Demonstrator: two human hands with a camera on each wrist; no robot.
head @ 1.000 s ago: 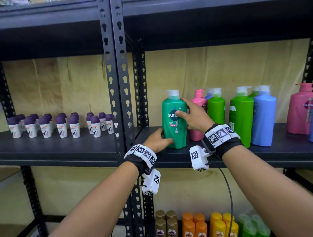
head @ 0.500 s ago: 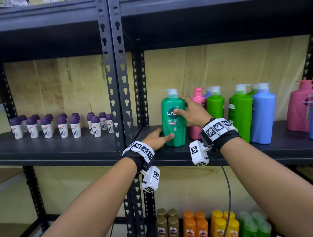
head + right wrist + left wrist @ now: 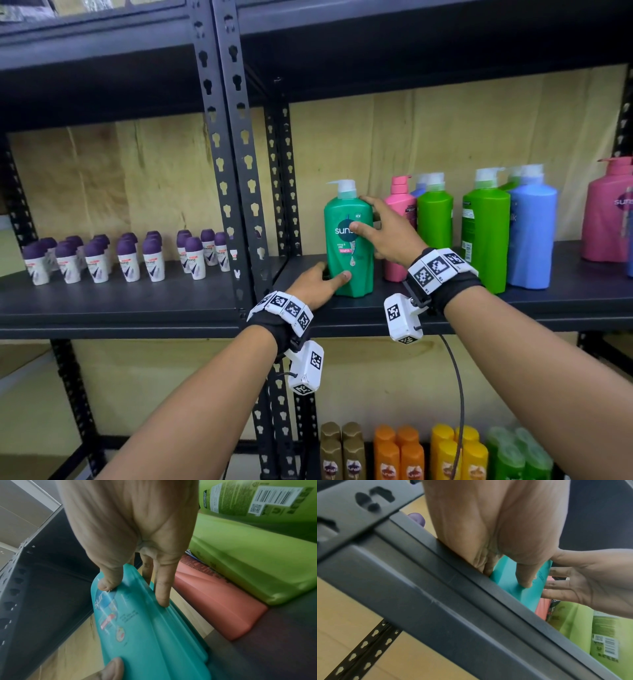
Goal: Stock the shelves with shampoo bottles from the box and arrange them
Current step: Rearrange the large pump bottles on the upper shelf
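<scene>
Dark metal shelf (image 3: 428,310) on slotted uprights, plywood backing behind. Middle level, right bay: a row of pump bottles.

Teal-green shampoo bottle (image 3: 349,240) stands upright at the left end of that row, near the front edge, white pump on top.

Right hand (image 3: 390,233): thumb pad pressed on the front label, the other fingers (image 3: 163,592) reaching round the bottle's right side toward its back. Fingers fairly straight, only lightly curved; the bottle sits between thumb and fingers. In the right wrist view the thumb tip rests on the label and one finger lies along the bottle's side edge.

Left hand (image 3: 317,279): low, at the bottle's base. Thumb lies across the lower front of the bottle, the other fingers go round its left side and are hidden there. In the left wrist view the hand comes in just over the shelf lip and the thumb touches the teal surface.

Just beyond the right-hand fingers: pink bottle (image 3: 399,226), touching or nearly touching the teal one; cannot tell which. Past it, green bottles (image 3: 484,233) and a blue bottle (image 3: 532,233).

Left of the left hand, across the upright: small purple-capped roll-on bottles (image 3: 126,255) in rows.
</scene>
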